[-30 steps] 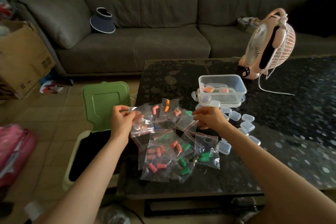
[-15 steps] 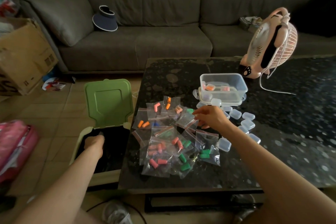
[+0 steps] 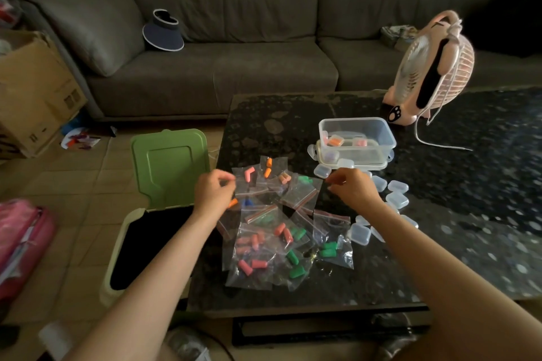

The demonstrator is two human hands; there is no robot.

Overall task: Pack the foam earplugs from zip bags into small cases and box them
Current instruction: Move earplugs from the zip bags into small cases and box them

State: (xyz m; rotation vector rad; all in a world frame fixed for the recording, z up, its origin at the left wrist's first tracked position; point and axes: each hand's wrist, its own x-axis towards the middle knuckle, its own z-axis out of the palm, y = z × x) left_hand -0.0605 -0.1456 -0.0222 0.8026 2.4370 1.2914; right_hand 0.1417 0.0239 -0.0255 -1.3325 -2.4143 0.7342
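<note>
Head view leaves grip of left hand (image 3: 212, 193), right hand (image 3: 353, 189) unclear.

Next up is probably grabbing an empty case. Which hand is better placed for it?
Right. The right hand hovers beside the loose empty cases; the left hand is on the far side of the zip bags.

Cases (image 3: 397, 199) crowding box (image 3: 357, 138) front

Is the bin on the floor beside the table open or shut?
Open. The green lid stands tipped back behind the bin, and the dark inside shows from above.
</note>
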